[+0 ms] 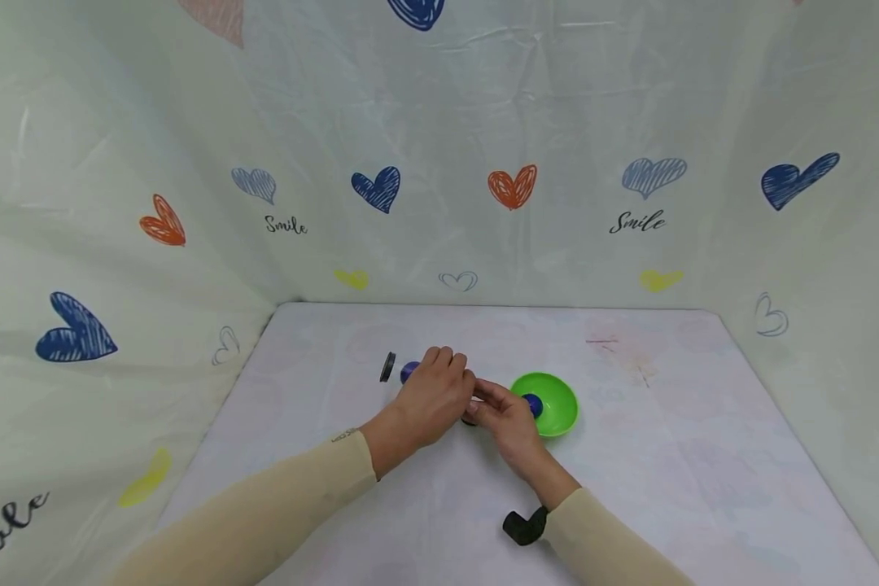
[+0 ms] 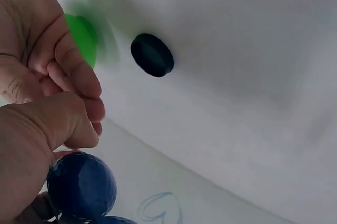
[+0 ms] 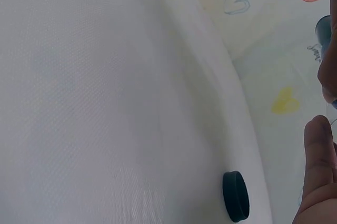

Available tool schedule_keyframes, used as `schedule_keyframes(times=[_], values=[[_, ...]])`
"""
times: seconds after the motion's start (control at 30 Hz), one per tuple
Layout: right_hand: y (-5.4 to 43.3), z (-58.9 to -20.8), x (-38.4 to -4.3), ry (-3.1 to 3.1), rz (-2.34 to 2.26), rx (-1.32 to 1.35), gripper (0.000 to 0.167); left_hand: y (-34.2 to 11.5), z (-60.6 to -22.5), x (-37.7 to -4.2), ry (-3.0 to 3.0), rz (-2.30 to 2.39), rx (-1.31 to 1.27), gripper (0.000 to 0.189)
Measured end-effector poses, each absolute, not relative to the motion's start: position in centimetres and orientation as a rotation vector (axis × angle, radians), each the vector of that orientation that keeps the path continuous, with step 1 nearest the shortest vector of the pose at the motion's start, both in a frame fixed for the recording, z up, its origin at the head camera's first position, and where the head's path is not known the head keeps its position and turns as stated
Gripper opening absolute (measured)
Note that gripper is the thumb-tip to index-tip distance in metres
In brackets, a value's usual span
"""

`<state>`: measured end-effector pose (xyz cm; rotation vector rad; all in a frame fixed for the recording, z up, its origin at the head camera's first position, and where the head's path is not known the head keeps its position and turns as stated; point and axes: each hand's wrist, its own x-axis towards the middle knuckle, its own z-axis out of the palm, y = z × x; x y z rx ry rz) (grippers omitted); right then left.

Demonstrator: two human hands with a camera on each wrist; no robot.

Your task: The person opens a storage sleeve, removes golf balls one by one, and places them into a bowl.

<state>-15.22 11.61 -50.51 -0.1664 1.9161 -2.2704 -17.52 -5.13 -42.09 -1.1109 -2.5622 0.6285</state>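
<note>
My left hand grips what looks like a clear container, mostly hidden by the fingers. A blue ball shows beyond the knuckles, with a dark round end past it. In the left wrist view, a blue ball and part of another blue ball show below the left thumb. My right hand meets the left, its bent fingertips right at the left thumb; I cannot tell whether they pinch anything. A black cap lies on the table near the hands, also in the right wrist view.
A green bowl stands just right of my right hand, with a blue ball in it. The white-covered table meets a hanging sheet printed with hearts at the back and sides. A black wrist device sits at my right cuff.
</note>
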Motion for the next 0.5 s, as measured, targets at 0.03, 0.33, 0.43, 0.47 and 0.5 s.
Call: schedule_keyframes(times=[0.03,0.33,0.43,0.47,0.5], values=[[11.6,-50.5,-15.2,1.916,-2.265,-0.18,0.048,-5.1,-42.0,-17.5,-2.571,0.636,-1.108,0.026],[11.8,-50.3,-15.4,1.981,-2.268,-0.251,0.049,-5.3,-41.1,-17.5,-2.536,0.592,-1.139,0.029],[11.5,-50.4,-15.5,2.019,-2.319,-0.219,0.042,-5.3,-40.9,-17.5,-2.547,0.56,-1.149,0.025],[11.5,-50.5,-15.5,2.037,-2.329,-0.215,0.04,-5.3,-40.9,-17.5,-2.557,0.557,-1.153,0.023],[11.4,-50.5,-15.5,2.065,-2.332,-0.215,0.039,-5.3,-40.9,-17.5,-2.566,0.563,-1.153,0.023]])
